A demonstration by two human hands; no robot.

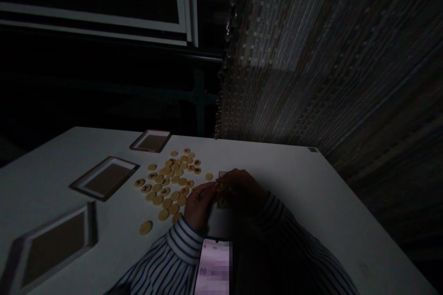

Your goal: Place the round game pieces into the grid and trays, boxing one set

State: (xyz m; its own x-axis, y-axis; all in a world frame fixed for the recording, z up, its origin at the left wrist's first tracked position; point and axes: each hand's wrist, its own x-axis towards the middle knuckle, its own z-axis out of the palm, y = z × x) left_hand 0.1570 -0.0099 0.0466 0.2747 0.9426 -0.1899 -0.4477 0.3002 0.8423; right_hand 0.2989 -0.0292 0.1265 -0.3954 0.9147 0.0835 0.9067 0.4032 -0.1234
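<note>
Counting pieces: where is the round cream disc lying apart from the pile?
Head view, lower left: the round cream disc lies on the white table, between the nearest brown-floored tray and the striped left sleeve.

White table (328,203): 3 shallow trays (105,177) along left (brown insides), round pale discs (158,200) scattered mid-table.

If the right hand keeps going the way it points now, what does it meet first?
Probably the left hand, whose fingers meet the right hand around small discs; beyond lies the scattered disc pile. Dim light leaves depth unclear.
</note>
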